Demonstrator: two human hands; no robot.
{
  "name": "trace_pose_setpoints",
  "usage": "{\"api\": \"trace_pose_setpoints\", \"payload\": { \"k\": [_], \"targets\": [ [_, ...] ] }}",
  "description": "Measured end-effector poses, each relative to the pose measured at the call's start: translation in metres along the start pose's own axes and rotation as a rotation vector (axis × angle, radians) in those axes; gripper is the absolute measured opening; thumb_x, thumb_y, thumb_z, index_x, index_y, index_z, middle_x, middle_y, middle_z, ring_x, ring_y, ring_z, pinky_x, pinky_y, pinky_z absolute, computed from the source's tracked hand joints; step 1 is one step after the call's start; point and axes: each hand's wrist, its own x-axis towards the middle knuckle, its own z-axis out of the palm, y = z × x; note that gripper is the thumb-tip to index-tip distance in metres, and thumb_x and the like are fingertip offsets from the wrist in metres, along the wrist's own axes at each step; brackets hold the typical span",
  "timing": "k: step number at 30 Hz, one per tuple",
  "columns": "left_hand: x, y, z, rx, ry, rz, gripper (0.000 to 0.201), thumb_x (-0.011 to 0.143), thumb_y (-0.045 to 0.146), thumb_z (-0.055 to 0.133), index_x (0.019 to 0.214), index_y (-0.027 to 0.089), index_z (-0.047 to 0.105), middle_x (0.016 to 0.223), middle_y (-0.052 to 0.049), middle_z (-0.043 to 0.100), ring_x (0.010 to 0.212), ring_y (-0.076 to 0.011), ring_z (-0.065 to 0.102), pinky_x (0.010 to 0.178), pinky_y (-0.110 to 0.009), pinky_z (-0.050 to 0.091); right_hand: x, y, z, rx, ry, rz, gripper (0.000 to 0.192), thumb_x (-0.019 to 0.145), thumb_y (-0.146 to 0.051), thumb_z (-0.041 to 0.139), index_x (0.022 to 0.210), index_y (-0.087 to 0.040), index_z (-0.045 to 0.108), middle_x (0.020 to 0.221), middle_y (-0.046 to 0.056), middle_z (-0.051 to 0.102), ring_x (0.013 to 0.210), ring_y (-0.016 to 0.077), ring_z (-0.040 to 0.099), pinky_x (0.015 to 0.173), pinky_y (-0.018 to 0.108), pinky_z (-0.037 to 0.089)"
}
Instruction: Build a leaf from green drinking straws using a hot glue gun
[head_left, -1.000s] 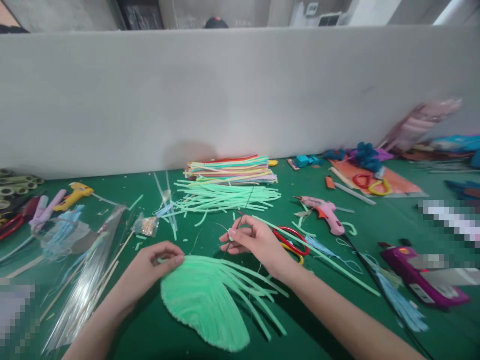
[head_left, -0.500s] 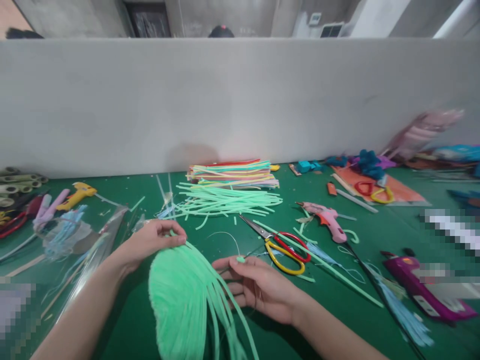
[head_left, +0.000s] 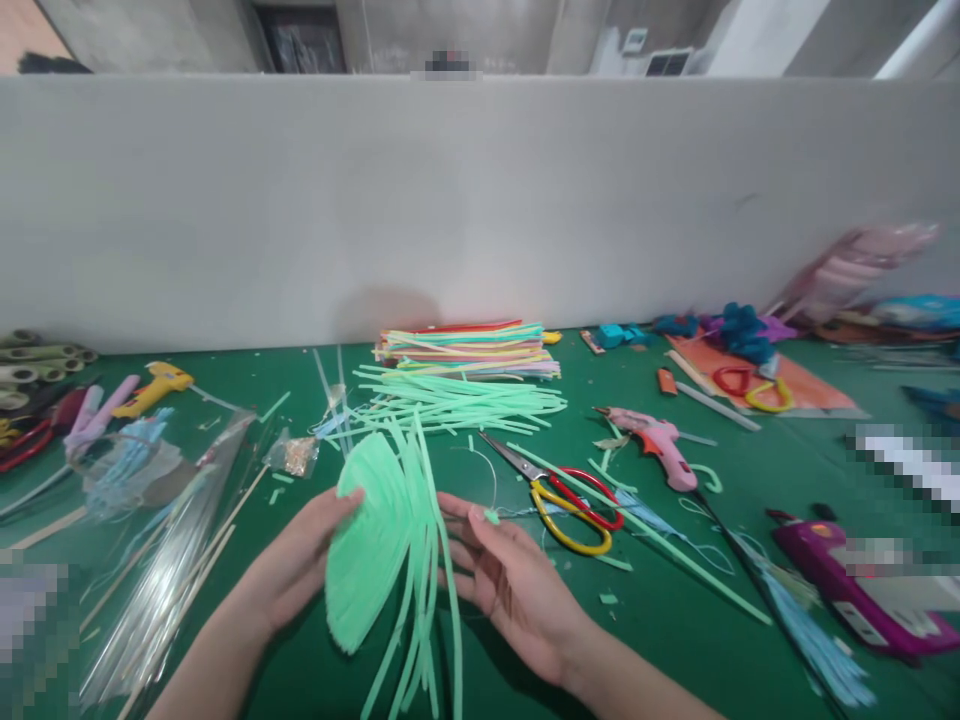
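Lifted upright since half a second ago, the mint-green fan-shaped panel of fuzzy stems (head_left: 371, 540) stands pinched in the left hand (head_left: 304, 560), its long axis near-to-far, loose tails hanging beside the open right hand (head_left: 506, 580).

The fan piece (head_left: 371, 540) stands on edge between the left hand (head_left: 300, 560) and the right hand (head_left: 502, 580), above the table (head_left: 675, 620). Behind it lies a heap of loose strips (head_left: 457, 400), with a stacked bundle (head_left: 469, 345) behind that, against the partition wall (head_left: 450, 200). Scissors (head_left: 562, 490) lie just right of the right hand, a glue gun (head_left: 652, 440) farther right
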Motion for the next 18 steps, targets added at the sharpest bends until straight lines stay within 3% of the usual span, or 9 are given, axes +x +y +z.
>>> {"api": "trace_pose_setpoints", "payload": {
  "k": [2,5,7,9,11,14,18],
  "targets": [
    [0.000,-0.004,0.001,0.009,0.040,-0.019,0.035,0.075,0.027,0.080,0.104,0.013,0.067,0.090,-0.011,0.077,0.081,-0.0281,0.074,0.079,-0.041,0.060,-0.003,0.003,-0.002,-0.026,-0.088,0.034,0.043,0.090,-0.038,0.066,0.128,-0.018,0.062,0.133,0.014,0.061,0.116,0.0236,0.063,0.101,0.042,0.048],
    [0.000,0.001,-0.003,-0.008,0.059,0.000,0.034,0.070,0.025,0.084,0.097,0.014,0.066,0.083,-0.009,0.077,0.071,-0.0264,0.074,0.070,-0.040,0.061,-0.008,-0.003,-0.009,-0.110,-0.387,0.162,0.077,0.069,-0.023,0.087,0.137,-0.033,0.053,0.156,0.006,0.036,0.133,0.0242,0.049,0.110,0.040,0.039],
    [-0.002,0.006,-0.008,-0.030,0.077,0.018,0.040,0.067,0.026,0.085,0.100,0.015,0.066,0.085,-0.010,0.077,0.067,-0.0259,0.074,0.067,-0.040,0.062,-0.009,-0.012,-0.015,-0.200,-0.544,0.277,0.088,0.062,-0.016,0.090,0.138,-0.037,0.051,0.159,0.005,0.031,0.138,0.0246,0.045,0.113,0.040,0.034],
    [-0.003,0.009,-0.013,-0.040,0.095,0.031,0.047,0.065,0.026,0.086,0.106,0.015,0.065,0.090,-0.011,0.077,0.068,-0.0271,0.074,0.067,-0.042,0.062,-0.006,-0.018,-0.019,-0.263,-0.495,0.294,0.068,0.074,-0.023,0.083,0.136,-0.030,0.056,0.152,0.011,0.043,0.131,0.0248,0.052,0.112,0.042,0.035],
    [-0.005,0.010,-0.015,-0.017,0.082,0.022,0.051,0.066,0.024,0.086,0.111,0.014,0.064,0.094,-0.013,0.077,0.072,-0.0286,0.074,0.070,-0.043,0.061,-0.001,-0.019,-0.019,-0.262,-0.342,0.243,0.048,0.086,-0.036,0.072,0.131,-0.020,0.061,0.140,0.017,0.056,0.119,0.0244,0.063,0.106,0.042,0.042],
    [-0.005,0.007,-0.014,0.059,-0.031,-0.035,0.050,0.069,0.023,0.084,0.114,0.012,0.064,0.096,-0.014,0.077,0.077,-0.0277,0.075,0.073,-0.041,0.061,0.007,-0.011,-0.014,-0.237,-0.263,0.203,0.051,0.088,-0.051,0.065,0.122,-0.013,0.066,0.122,0.019,0.067,0.101,0.0205,0.070,0.092,0.034,0.051],
    [-0.004,0.003,-0.008,0.132,-0.181,-0.095,0.049,0.072,0.023,0.082,0.117,0.012,0.065,0.099,-0.014,0.077,0.081,-0.0241,0.074,0.076,-0.036,0.059,0.011,0.004,-0.007,-0.330,-0.191,0.154,0.057,0.074,-0.053,0.078,0.108,-0.008,0.072,0.090,0.014,0.074,0.078,0.0155,0.071,0.075,0.027,0.056]
  ]
}}
